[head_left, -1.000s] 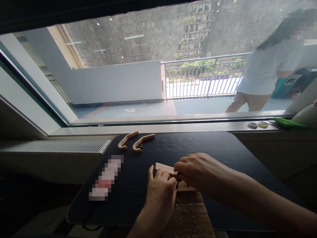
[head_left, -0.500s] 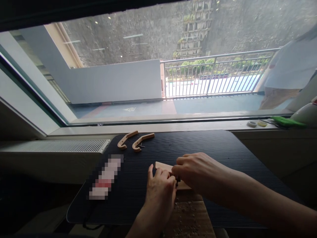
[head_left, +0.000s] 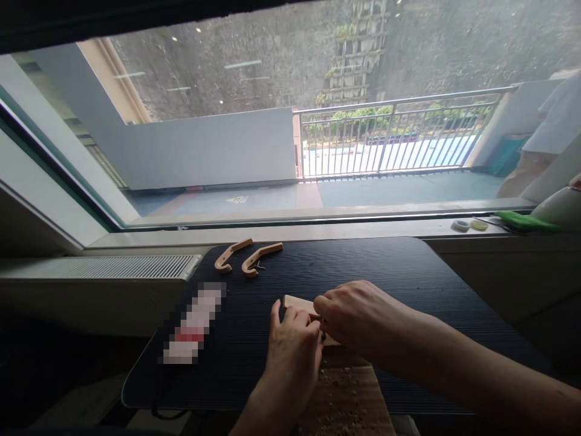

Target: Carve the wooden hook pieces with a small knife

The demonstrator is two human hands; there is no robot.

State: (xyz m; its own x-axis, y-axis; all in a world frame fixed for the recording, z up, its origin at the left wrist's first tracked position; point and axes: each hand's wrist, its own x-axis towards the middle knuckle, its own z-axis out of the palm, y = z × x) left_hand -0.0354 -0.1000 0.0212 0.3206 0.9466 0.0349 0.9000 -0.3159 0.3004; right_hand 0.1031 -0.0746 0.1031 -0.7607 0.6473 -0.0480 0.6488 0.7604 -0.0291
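My left hand [head_left: 293, 348] is closed on a pale wooden piece [head_left: 297, 302], its fingers bent over the near side. Against it, from the right, my right hand [head_left: 351, 310] is closed in a pinch. A small dark item [head_left: 323, 335] shows between the two hands; its kind is hidden by my fingers. The pale piece lies at the far end of a brown wooden board [head_left: 349, 387] strewn with small bits. Two curved wooden hooks [head_left: 229, 257] lie farther off on the dark table [head_left: 354, 260], with what looks like small screws [head_left: 259, 265] beside the right one.
A pixelated pink and red patch [head_left: 193, 327] covers something at the table's left. Beyond the table runs a window sill [head_left: 363, 229] with two tape rolls [head_left: 460, 226] and a green item [head_left: 526, 221]. Outside the glass, a person [head_left: 551, 127] stands near a railing [head_left: 394, 139].
My right hand has turned slightly and shifted a little left at the pale piece. My left hand keeps its place. Outside, the person has moved right.
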